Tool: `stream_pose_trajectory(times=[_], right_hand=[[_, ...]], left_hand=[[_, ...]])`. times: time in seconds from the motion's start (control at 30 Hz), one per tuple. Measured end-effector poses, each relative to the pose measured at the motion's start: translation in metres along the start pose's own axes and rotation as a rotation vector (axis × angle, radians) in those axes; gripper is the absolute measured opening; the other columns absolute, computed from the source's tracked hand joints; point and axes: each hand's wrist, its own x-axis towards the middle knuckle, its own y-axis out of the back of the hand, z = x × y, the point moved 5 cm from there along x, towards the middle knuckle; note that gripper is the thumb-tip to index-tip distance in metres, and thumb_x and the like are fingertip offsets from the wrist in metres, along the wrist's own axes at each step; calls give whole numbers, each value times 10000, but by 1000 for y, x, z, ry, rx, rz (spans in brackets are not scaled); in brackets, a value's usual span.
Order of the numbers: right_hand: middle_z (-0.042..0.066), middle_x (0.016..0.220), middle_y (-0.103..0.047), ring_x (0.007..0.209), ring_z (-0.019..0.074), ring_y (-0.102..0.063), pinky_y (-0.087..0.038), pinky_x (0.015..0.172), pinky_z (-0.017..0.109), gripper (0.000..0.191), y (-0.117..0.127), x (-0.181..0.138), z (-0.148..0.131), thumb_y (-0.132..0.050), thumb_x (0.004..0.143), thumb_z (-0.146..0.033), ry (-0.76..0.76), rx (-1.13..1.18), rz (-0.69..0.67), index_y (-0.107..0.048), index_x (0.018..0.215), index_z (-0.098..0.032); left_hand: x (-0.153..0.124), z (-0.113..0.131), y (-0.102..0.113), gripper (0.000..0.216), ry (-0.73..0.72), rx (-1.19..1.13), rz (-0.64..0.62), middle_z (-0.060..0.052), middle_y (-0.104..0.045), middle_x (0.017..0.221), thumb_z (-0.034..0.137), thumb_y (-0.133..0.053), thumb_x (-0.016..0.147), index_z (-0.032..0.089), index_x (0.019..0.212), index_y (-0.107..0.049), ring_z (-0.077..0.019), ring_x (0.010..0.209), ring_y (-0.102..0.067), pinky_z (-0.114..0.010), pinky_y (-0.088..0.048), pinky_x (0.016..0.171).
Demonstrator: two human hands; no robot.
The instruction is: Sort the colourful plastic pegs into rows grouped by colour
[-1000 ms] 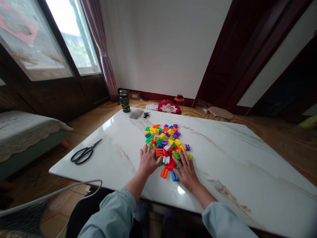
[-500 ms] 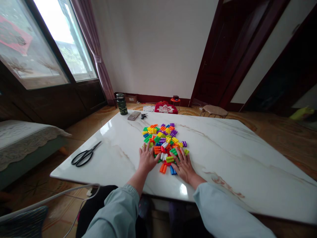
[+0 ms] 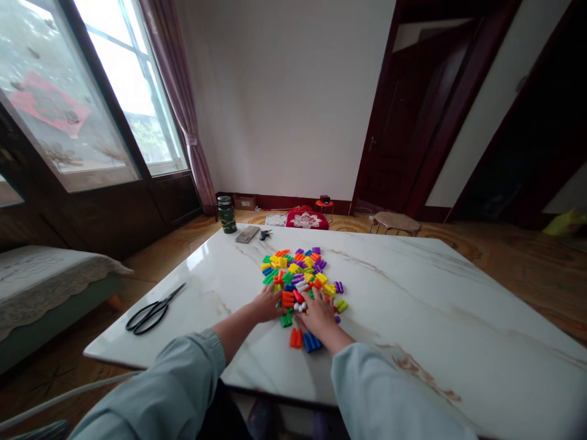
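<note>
A heap of colourful plastic building blocks (image 3: 293, 269) lies loosely spread on the white marble-patterned table. At its left edge my left hand (image 3: 267, 304) rests with fingers apart, beside an orange block (image 3: 287, 299) and a green block (image 3: 287, 319). Over the near right part of the heap, my right hand (image 3: 320, 313) lies with fingers spread, touching white and red pieces; blocks under the palm are hidden. Closer to me are another orange block (image 3: 296, 338) and a blue block (image 3: 312, 342), apart from both hands.
Black-handled scissors (image 3: 151, 313) lie to the left on the table (image 3: 413, 305). At the far left corner stand a camouflage flask (image 3: 227, 215), a phone (image 3: 247, 234) and keys (image 3: 265, 234). A round stool (image 3: 395, 221) is beyond the far edge.
My right hand has moved left and inward over the heap, and my left hand has turned more sideways. Blocks near my right hand have shifted. The view has tilted up slightly.
</note>
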Motion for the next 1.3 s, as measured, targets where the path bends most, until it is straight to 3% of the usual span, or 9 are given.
stream_pose_trajectory(times=[0.1,0.2,0.3,0.4,0.57,0.83,1.0,1.13,1.3], right_hand=[[134,1429,-466,1336,373,-385,-206,1088,606,529,2,13,2,-669,784,-441,32,5,-6,-576,1291,-321],[114,1446,-453,1359,346,-359,-167,1109,592,530,-2,19,9,-645,800,-463,66,28,-19,-553,1307,-338],[116,1495,-398,1391,342,-315,-119,1126,587,552,-9,22,15,-607,825,-479,56,41,-46,-520,1346,-321],[153,1524,-354,1399,346,-308,-106,1138,571,524,-16,26,18,-525,880,-464,36,40,-89,-521,1362,-258],[132,1487,-417,1361,326,-370,-208,1135,513,547,-12,30,20,-568,854,-523,70,65,12,-561,1329,-250],[90,1202,-630,1107,232,-590,-460,963,378,328,21,41,36,-485,934,-468,228,358,302,-699,1037,-241],[134,1152,-645,1099,270,-577,-430,986,451,402,38,42,87,-420,949,-484,53,217,582,-685,1030,-192],[220,1318,-535,1254,355,-473,-389,1016,560,642,0,36,116,-305,929,-624,-163,138,524,-571,1248,-135],[184,1458,-423,1358,310,-387,-358,1081,515,655,-25,33,92,-309,933,-627,-17,218,385,-433,1389,-174]], left_hand=[[3,-9,15,601,-81,21,3,-118,-523,1405,415,-637,803,250,1367,-515,-294,1279,-500,-409,-409,1062],[-5,-6,18,605,-203,28,132,-145,-405,1495,488,-514,886,231,1427,-431,-311,1333,-442,-457,-377,1088],[-22,18,11,763,-500,-12,278,-149,-263,1569,653,-488,853,258,1483,-318,-358,1418,-297,-548,-294,1127],[-42,50,-4,878,-788,-43,273,-162,-209,1585,745,-481,799,240,1490,-283,-373,1422,-274,-569,-259,1138],[-65,95,-26,616,-1290,-75,121,-119,-521,1375,667,-463,866,225,1289,-535,-267,1244,-498,-426,-358,1107],[-34,92,-24,216,-868,-241,168,-85,-614,1124,332,-484,940,231,1052,-640,-222,1056,-566,-376,-472,925],[-31,83,-20,269,-696,-270,287,-85,-557,1307,139,-447,923,226,1117,-612,-236,1240,-475,-413,-429,1028],[-28,82,-24,251,-674,-272,302,-75,-578,1282,147,-450,928,227,1084,-630,-223,1198,-511,-393,-460,999],[-27,82,-24,232,-661,-269,325,-91,-585,1265,148,-463,909,211,1024,-655,-224,1127,-552,-383,-487,950]])
